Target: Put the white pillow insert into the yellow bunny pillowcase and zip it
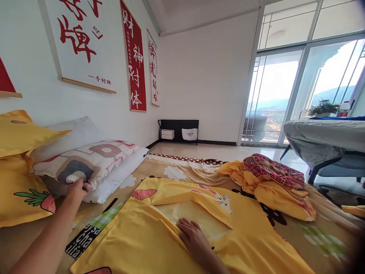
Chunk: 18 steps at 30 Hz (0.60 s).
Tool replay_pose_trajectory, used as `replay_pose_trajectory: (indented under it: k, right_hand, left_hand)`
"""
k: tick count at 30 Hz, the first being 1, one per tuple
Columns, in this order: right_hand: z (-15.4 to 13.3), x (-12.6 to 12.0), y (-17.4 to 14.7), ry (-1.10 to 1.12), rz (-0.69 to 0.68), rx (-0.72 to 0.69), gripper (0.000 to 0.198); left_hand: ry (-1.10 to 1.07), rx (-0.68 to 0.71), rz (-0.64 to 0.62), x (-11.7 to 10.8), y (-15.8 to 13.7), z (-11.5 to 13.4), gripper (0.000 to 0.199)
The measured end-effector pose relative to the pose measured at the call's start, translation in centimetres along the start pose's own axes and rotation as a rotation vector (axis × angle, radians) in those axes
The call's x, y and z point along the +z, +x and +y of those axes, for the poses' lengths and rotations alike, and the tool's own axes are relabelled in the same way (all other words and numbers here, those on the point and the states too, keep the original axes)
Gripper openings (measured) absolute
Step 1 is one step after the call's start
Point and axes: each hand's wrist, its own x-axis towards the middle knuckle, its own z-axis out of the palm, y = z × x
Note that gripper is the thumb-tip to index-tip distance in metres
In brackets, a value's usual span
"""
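At the left, my left hand (76, 188) pinches the near corner of a patterned pillow (99, 160), its thumb and fingers closed on the fabric. That pillow rests on top of a white pillow (125, 165). My right hand (190, 231) lies flat with fingers stretched out on a yellow pillowcase (137, 224) printed with carrots and a rabbit face. The pillowcase is spread out on the bed, and its opening gapes around my right fingers, showing the paler inner side.
Yellow carrot-print pillows (17, 182) are stacked at the far left, with another white pillow (82, 127) by the wall. Crumpled yellow cloth (262, 190) and red plaid fabric (273, 171) lie to the right on the patterned bedspread (176, 173). A covered table (327, 131) stands beyond.
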Motion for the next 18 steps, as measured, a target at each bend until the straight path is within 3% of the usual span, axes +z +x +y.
replay_pose_trajectory:
  k: [4, 7, 10, 12, 15, 17, 18]
  right_hand:
    - [0.6, 0.5, 0.0, 0.015, 0.002, 0.007, 0.044]
    - [1.0, 0.8, 0.2, 0.059, 0.051, 0.041, 0.043]
    - [-0.5, 0.2, 2.3, 0.208, 0.168, 0.060, 0.043]
    - [-3.3, -0.5, 5.5, 0.433, 0.194, 0.008, 0.057]
    - [-8.8, -0.8, 12.1, 0.875, 0.155, -0.010, 0.087]
    - [-11.5, 0.1, 16.5, 1.049, 0.198, 0.199, 0.077]
    - [-12.2, 0.7, 18.3, 1.077, 0.246, 0.334, 0.069]
  left_hand:
    - [0.076, 0.108, -0.045, 1.3, -2.3, -2.2, 0.022]
    - [0.165, 0.251, -0.177, 3.1, -3.3, -3.7, 0.013]
    - [0.233, 0.383, -0.310, 4.5, -4.1, -5.5, 0.010]
    - [0.297, 0.504, -0.421, 5.0, -5.0, -7.2, 0.023]
    - [0.596, 0.830, -0.662, 5.1, -6.8, -10.0, 0.056]
    - [0.825, 0.983, -0.807, 4.9, -7.7, -11.7, 0.068]
    - [0.888, 0.992, -0.865, 4.7, -7.8, -12.3, 0.069]
